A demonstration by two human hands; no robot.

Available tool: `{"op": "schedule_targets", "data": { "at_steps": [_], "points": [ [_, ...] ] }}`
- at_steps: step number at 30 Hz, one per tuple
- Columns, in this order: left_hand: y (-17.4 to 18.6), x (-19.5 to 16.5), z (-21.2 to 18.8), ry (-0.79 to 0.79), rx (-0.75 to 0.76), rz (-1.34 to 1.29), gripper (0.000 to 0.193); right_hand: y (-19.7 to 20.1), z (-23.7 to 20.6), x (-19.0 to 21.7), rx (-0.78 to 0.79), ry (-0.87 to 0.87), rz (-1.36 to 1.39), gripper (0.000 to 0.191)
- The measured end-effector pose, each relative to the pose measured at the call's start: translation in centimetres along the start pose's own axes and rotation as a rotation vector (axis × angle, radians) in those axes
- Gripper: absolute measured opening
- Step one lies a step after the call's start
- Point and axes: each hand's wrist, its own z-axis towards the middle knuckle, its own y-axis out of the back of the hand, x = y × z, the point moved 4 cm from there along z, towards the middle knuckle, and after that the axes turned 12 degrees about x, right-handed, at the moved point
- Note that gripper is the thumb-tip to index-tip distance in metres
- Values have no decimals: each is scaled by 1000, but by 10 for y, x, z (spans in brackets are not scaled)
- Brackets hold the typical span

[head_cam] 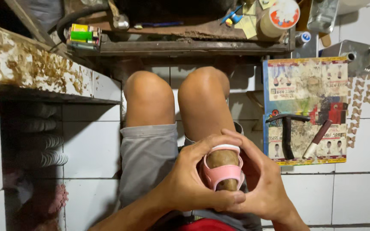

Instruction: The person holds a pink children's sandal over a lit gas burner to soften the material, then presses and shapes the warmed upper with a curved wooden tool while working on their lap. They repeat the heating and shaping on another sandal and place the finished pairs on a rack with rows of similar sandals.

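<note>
A small pink sandal (222, 167) with a brown insole and a pink strap rests above my lap, over my right thigh. My left hand (189, 182) wraps around its left side, thumb lying under the heel end and fingers curled over the top. My right hand (260, 179) cups its right side, fingers arched over the toe end. Both hands grip the sandal together. My bare knees (174, 96) and grey shorts (148, 154) lie below it.
A printed board (305, 109) on the white tiled floor at right carries a black hammer-like tool (287, 132) and a dark-handled knife (317, 139). Small tan pieces (358, 102) lie beside it. A cluttered wooden bench (185, 36) stands ahead; a stained tiled ledge (35, 72) is at left.
</note>
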Motion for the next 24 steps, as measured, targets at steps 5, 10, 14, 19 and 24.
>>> {"op": "schedule_targets", "data": {
  "at_steps": [5, 10, 14, 19, 24],
  "points": [
    [-5, 4, -13, -139, -19, 206, 64, -6, -15, -9, -73, 97, -63, 104],
    [-14, -9, -12, -124, -35, 216, 61, -15, -23, -14, -140, 131, 42, 99],
    [-9, -16, -2, -44, -49, 296, 64, -9, -10, -18, -29, 129, 73, 108],
    [20, -32, 9, -197, 22, 166, 82, 7, 7, 7, 58, 384, -329, 93],
    [56, -31, 46, -77, -262, -162, 63, 11, 22, 46, -129, 820, -985, 69]
  ]
}}
